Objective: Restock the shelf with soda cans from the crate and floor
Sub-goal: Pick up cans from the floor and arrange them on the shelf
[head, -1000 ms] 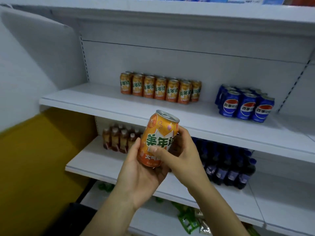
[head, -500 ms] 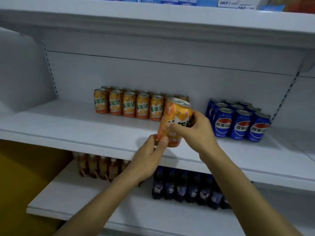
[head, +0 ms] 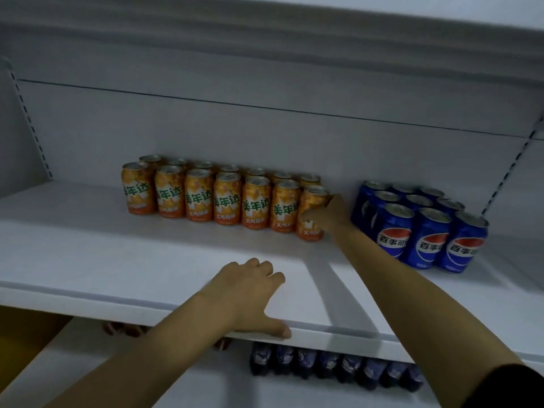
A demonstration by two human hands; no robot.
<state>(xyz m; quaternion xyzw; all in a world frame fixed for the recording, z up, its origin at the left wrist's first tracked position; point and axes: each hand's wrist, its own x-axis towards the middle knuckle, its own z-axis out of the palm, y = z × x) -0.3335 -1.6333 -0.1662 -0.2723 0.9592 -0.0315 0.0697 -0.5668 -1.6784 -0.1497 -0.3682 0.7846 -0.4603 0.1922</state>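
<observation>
Up close, the fingers (head: pixel 311 215) of the right hand (head: pixel 331 219) curl round an orange can (head: pixel 314 200). The thumb lies across its label, and the other fingers reach behind it, mostly hidden. The can stands upright on the white shelf (head: pixel 88 254) inside that grip. It sits at the right end of the front row of orange cans (head: pixel 226 201), just beside its neighbour on the thumb side. On the far side of the hand, a block of blue cans (head: pixel 428 231) stands near the wrist, apart from the held can. Nearer the camera, the left hand (head: pixel 247 293) rests on the shelf, fingers loosely bent and holding nothing, thumb along the front lip. Below that thumb, dark bottles (head: pixel 338 366) line a lower shelf (head: pixel 206 387).
</observation>
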